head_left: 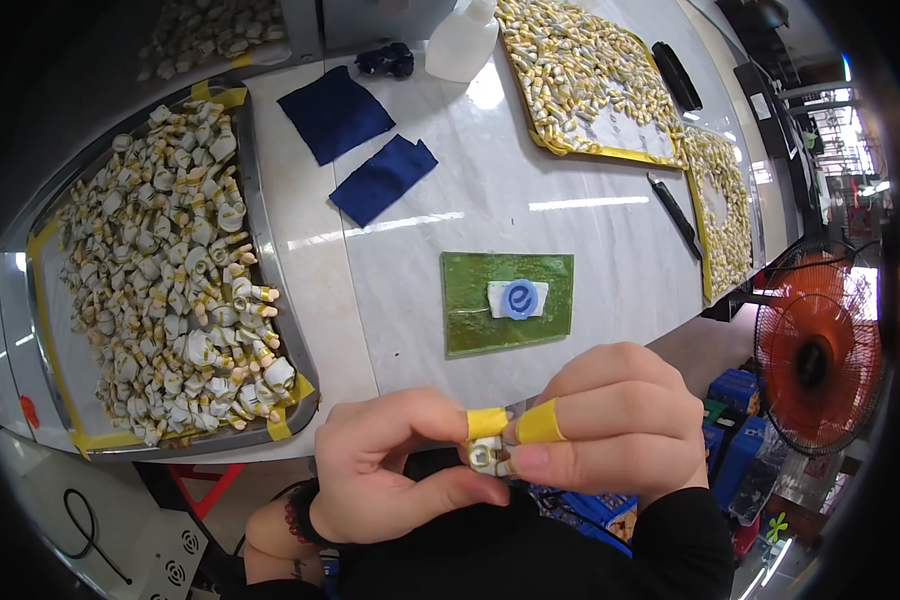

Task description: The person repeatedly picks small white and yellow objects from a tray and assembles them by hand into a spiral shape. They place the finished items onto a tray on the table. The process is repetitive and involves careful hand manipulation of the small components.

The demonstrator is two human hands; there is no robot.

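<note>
A small white figurine part with yellowish trim [484, 456] is pinched between my two hands, close to my body. My left hand [395, 465] grips it from the left between index finger and thumb. From the right, my right hand [610, 420] is closed on the part's other side, thumb pressed near it. Yellow tape wraps the index finger of each hand. Beyond them lies a green slab [460, 325] with a white pad [496, 300] and a round blue piece [520, 298] on top. My fingers hide much of the part.
At left a tray [295, 365] holds many similar white parts. Trays [610, 155] of small yellow-and-white pieces [580, 75] stand at the far right. Blue cloths [383, 180], a white bottle [462, 42] and a dark pen-like tool [675, 215] lie about. An orange fan [815, 360] stands right.
</note>
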